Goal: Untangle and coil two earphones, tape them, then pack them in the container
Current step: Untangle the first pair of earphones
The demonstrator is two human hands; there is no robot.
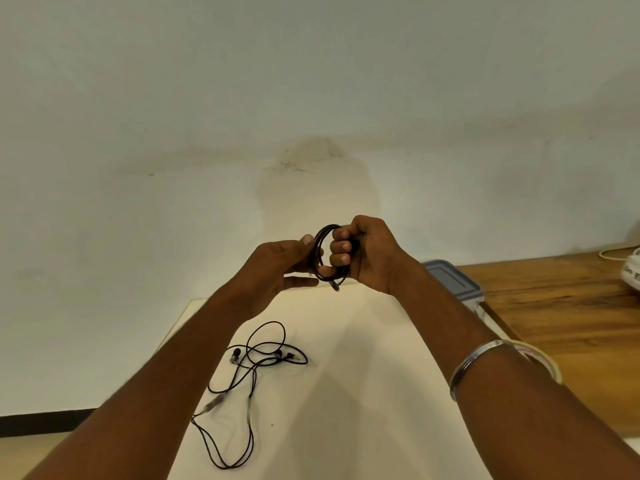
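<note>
Earphones, two of them, both black and thin-corded: one coiled earphone [325, 229] is up between my fingers, and one loose earphone [254, 379] sprawls in open loops on the white table [346, 375], well below my fingertips and off to their left, its buds and inline piece showing. The coil is tight and round, several turns thick, with its plug poking out at the bottom. My right hand [363, 254] has its fingers curled through the ring, gripping it. My left hand [284, 265] pinches the ring's left side between thumb and fingers, with one finger lying straighter underneath. One container [450, 278] with a blue-rimmed lid sits just right of my right knuckles and lower, by the wooden surface [571, 306]. One tape roll [540, 358] peeks out from behind my right forearm, its red print too blurred to read. One metal bangle [478, 358] rings that forearm. At the far right edge, one white object [632, 271] carries dark lettering I can't make out.
</note>
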